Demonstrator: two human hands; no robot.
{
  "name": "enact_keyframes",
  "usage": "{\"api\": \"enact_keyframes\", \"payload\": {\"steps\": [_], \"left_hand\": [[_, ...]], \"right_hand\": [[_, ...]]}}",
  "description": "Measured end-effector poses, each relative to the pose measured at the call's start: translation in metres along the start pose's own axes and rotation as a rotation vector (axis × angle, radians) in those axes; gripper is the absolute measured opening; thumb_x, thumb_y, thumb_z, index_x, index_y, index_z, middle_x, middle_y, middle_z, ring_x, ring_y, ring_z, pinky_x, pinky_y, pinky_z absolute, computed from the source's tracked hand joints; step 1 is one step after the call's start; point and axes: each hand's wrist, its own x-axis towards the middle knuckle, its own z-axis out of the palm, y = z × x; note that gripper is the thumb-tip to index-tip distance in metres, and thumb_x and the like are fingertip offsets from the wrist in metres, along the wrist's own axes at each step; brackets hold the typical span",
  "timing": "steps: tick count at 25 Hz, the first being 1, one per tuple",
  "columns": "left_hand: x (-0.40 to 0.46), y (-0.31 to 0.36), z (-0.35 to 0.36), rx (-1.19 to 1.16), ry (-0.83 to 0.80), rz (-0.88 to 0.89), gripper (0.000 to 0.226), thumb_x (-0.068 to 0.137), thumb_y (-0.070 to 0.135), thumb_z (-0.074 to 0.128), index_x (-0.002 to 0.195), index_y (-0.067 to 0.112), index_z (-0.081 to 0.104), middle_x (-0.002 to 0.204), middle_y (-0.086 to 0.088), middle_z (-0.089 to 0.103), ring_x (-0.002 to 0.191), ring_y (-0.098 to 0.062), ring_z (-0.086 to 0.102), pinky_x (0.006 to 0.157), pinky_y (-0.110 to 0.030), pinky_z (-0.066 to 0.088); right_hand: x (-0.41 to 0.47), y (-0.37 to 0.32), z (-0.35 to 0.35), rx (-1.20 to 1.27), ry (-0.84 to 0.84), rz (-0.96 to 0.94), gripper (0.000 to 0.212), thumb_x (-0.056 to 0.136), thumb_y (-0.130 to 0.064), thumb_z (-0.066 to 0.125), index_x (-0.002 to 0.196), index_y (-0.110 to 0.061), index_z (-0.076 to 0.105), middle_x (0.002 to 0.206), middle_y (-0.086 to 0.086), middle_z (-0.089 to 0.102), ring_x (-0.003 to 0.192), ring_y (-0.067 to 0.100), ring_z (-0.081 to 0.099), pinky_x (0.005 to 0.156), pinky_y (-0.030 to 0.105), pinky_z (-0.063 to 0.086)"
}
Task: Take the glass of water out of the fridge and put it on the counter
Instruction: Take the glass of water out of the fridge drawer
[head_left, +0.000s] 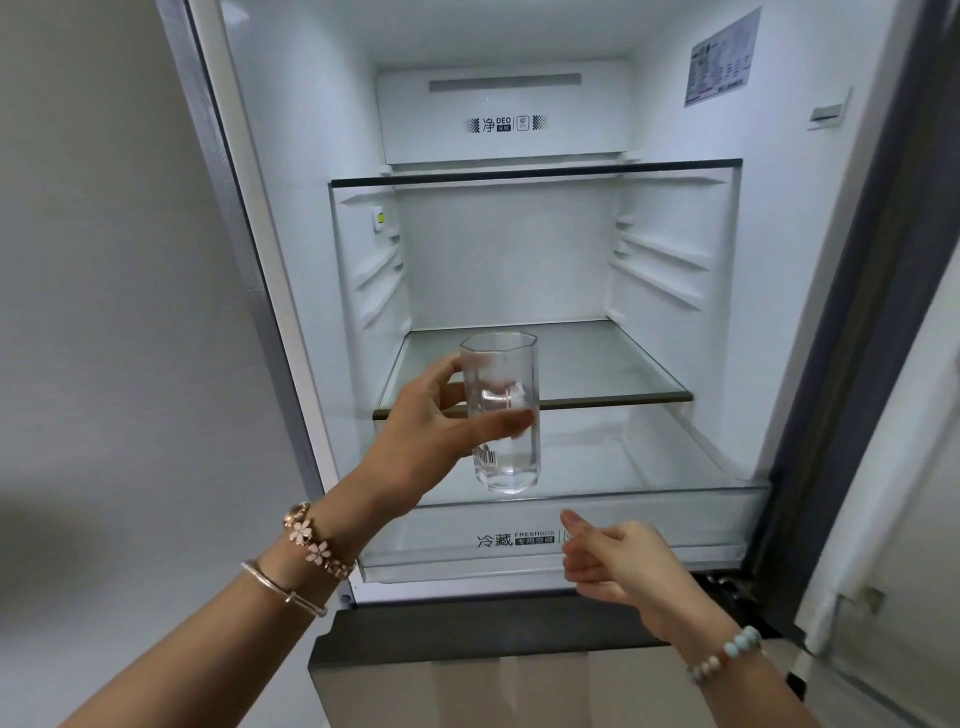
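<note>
A tall faceted clear glass of water (503, 374) with a barcode sticker near its base is held upright in the air, in front of the lower glass shelf (597, 400) of the open fridge (519, 119). My left hand (426, 426) is wrapped around its middle, thumb in front and fingers behind. My right hand (613, 561) hovers lower right, in front of the crisper drawer (467, 540), fingers loosely apart and holding nothing. No counter is in view.
The fridge interior holds an upper glass shelf (535, 174) and ribbed side walls. The open fridge door (893, 467) stands along the right edge. A plain grey wall (104, 312) fills the left. A dark freezer top (467, 634) sits below the drawer.
</note>
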Motion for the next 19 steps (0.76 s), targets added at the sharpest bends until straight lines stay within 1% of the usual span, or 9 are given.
{"api": "enact_keyframes", "payload": {"steps": [3, 6, 8, 11, 13, 15, 19], "left_hand": [[0.002, -0.002, 0.005, 0.004, -0.012, 0.000, 0.059, 0.066, 0.016, 0.084, 0.120, 0.019, 0.060, 0.106, -0.004, 0.077, 0.094, -0.019, 0.074, 0.077, -0.034, 0.059], [0.004, -0.004, 0.009, 0.009, -0.027, 0.006, 0.063, 0.061, 0.023, 0.084, 0.119, 0.021, 0.060, 0.106, -0.003, 0.077, 0.096, -0.018, 0.074, 0.083, -0.040, 0.060], [0.006, -0.006, 0.010, 0.000, -0.019, 0.001, 0.065, 0.058, 0.026, 0.085, 0.118, 0.021, 0.061, 0.106, -0.004, 0.077, 0.096, -0.020, 0.074, 0.084, -0.043, 0.059], [0.009, -0.012, 0.010, 0.016, -0.015, -0.003, 0.065, 0.055, 0.029, 0.087, 0.115, 0.024, 0.062, 0.105, -0.002, 0.077, 0.096, -0.022, 0.074, 0.083, -0.043, 0.059], [0.009, -0.015, 0.009, 0.033, -0.008, -0.007, 0.065, 0.056, 0.029, 0.088, 0.115, 0.025, 0.062, 0.106, -0.001, 0.077, 0.094, -0.022, 0.074, 0.080, -0.042, 0.059], [0.010, -0.018, 0.008, 0.050, 0.001, -0.008, 0.060, 0.061, 0.025, 0.088, 0.116, 0.026, 0.062, 0.105, -0.001, 0.077, 0.092, -0.022, 0.074, 0.079, -0.040, 0.059], [0.014, -0.022, 0.004, 0.072, 0.008, -0.006, 0.059, 0.065, 0.022, 0.087, 0.118, 0.026, 0.061, 0.107, -0.002, 0.076, 0.093, -0.021, 0.074, 0.083, -0.042, 0.060]], "right_hand": [[0.011, -0.006, 0.000, -0.002, -0.007, -0.008, 0.048, 0.082, -0.043, 0.072, 0.087, 0.005, 0.071, 0.087, 0.023, 0.076, 0.081, 0.029, 0.075, 0.063, 0.028, 0.061], [0.021, -0.008, 0.003, 0.008, -0.012, -0.015, 0.049, 0.082, -0.042, 0.072, 0.087, 0.006, 0.071, 0.089, 0.024, 0.075, 0.077, 0.028, 0.074, 0.064, 0.029, 0.062], [0.027, -0.010, 0.006, 0.028, -0.007, -0.015, 0.049, 0.082, -0.042, 0.072, 0.087, 0.007, 0.070, 0.084, 0.023, 0.074, 0.073, 0.027, 0.071, 0.065, 0.029, 0.061], [0.037, -0.012, 0.008, 0.047, -0.001, -0.011, 0.046, 0.084, -0.040, 0.071, 0.084, 0.005, 0.069, 0.078, 0.018, 0.068, 0.068, 0.025, 0.067, 0.063, 0.028, 0.059], [0.043, -0.013, 0.010, 0.046, 0.005, -0.011, 0.044, 0.085, -0.041, 0.070, 0.082, 0.003, 0.068, 0.077, 0.016, 0.067, 0.068, 0.024, 0.066, 0.065, 0.030, 0.059], [0.051, -0.016, 0.012, 0.035, 0.017, -0.006, 0.043, 0.085, -0.041, 0.069, 0.080, 0.001, 0.068, 0.077, 0.015, 0.067, 0.069, 0.024, 0.066, 0.069, 0.033, 0.059], [0.073, -0.023, 0.017, 0.040, 0.054, -0.004, 0.042, 0.086, -0.041, 0.069, 0.080, 0.000, 0.067, 0.074, 0.013, 0.066, 0.070, 0.026, 0.065, 0.075, 0.039, 0.059]]}}
